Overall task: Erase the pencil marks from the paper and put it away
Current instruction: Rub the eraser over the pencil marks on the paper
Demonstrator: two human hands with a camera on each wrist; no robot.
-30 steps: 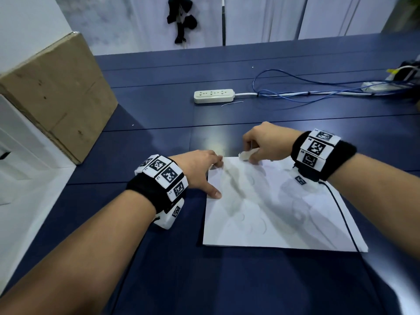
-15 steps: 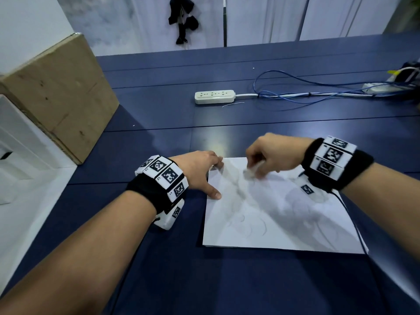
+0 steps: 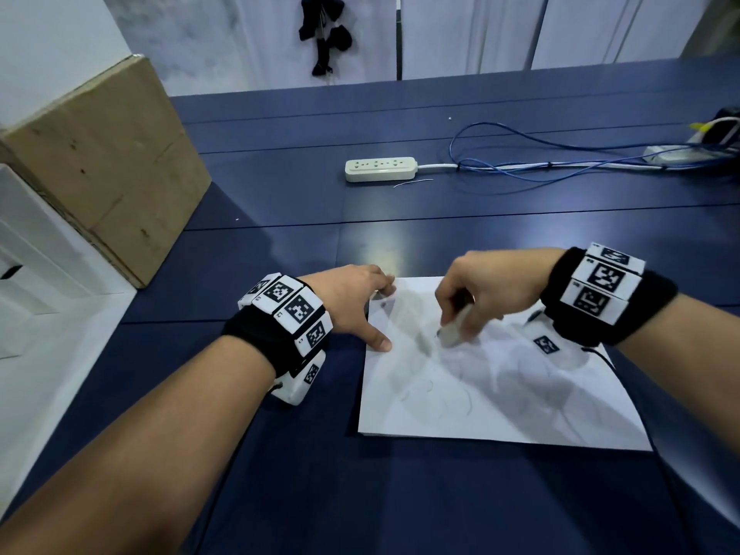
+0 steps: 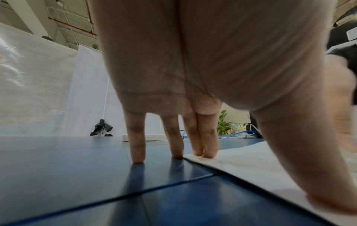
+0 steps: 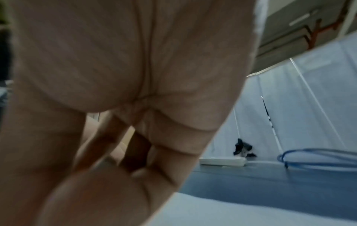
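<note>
White rectangular sheet of paper (image 3: 480,394) lay flat on the dark blue panelled tabletop (image 3: 400,506), faint grey pencil curves showing across its middle; shadows over the sheet made the fainter marks hard to read.

Left hand (image 3: 352,302) was spread with fingers straight, pinning the sheet's far left corner. In the left wrist view two fingertips (image 4: 204,152) stood on the paper's edge and two on the bare tabletop just beside it; the thumb pressed the sheet's left margin, partly cut off at the frame's edge.

Right hand (image 3: 488,298) was curled tight around a small white block eraser (image 3: 450,333), its lower end touching the paper near the upper middle. Most of the eraser was hidden inside the fingers and smeared by motion blur. The right wrist view was filled by blurred palm and curled fingers (image 5: 108,191); the eraser could not be made out there.

Beyond the sheet, well apart: a cream power strip (image 3: 380,169) with a white cord, and loops of blue cable (image 3: 520,162) running right, where the frame cut them off. A brown cardboard box (image 3: 104,162) stood at the tabletop's left edge. A black object (image 3: 324,34) hung against the pale back wall, too small to identify.
</note>
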